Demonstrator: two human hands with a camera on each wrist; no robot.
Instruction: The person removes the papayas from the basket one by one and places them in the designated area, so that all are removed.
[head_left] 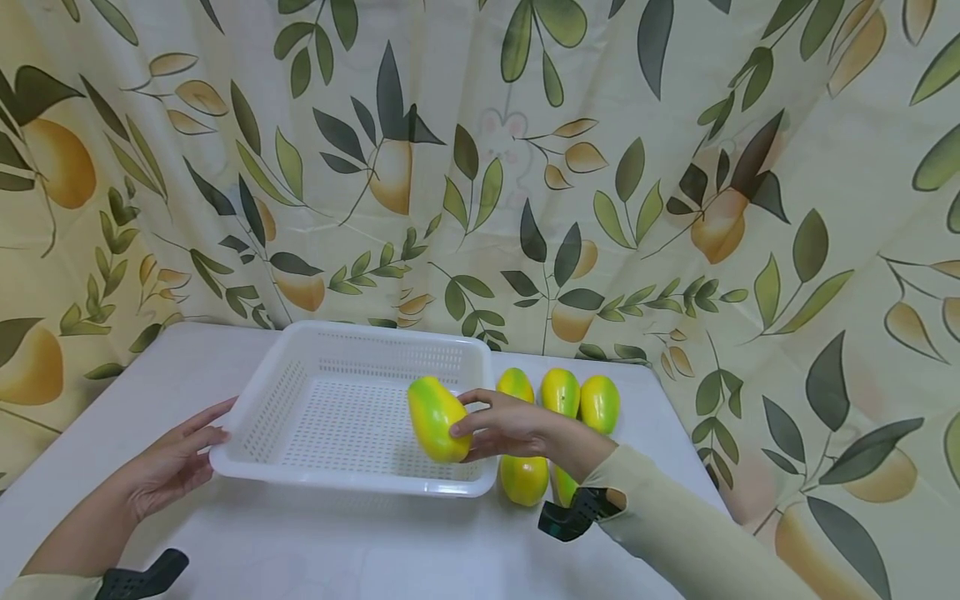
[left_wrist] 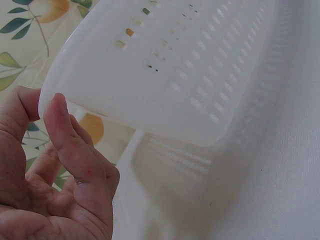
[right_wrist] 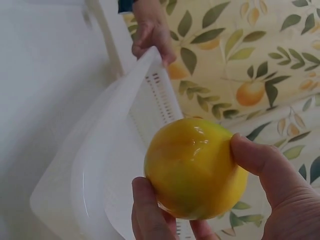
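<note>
A white perforated plastic basket (head_left: 352,425) stands on the table. My left hand (head_left: 176,458) pinches the rim at its left end; in the left wrist view, thumb and fingers (left_wrist: 70,145) meet at the rim's corner. My right hand (head_left: 498,425) holds a yellow-green mango (head_left: 437,419) over the basket's right side. In the right wrist view the mango (right_wrist: 195,170) sits between the thumb and the fingertips, above the basket (right_wrist: 95,170). More mangoes (head_left: 560,392) lie on the table just right of the basket, some partly hidden by the right arm.
The white-covered table (head_left: 337,550) runs up to a curtain (head_left: 465,167) printed with fruit and leaves, which hangs behind and at both sides. A dark band with a camera mount (head_left: 573,512) is on the right wrist, another (head_left: 142,575) on the left.
</note>
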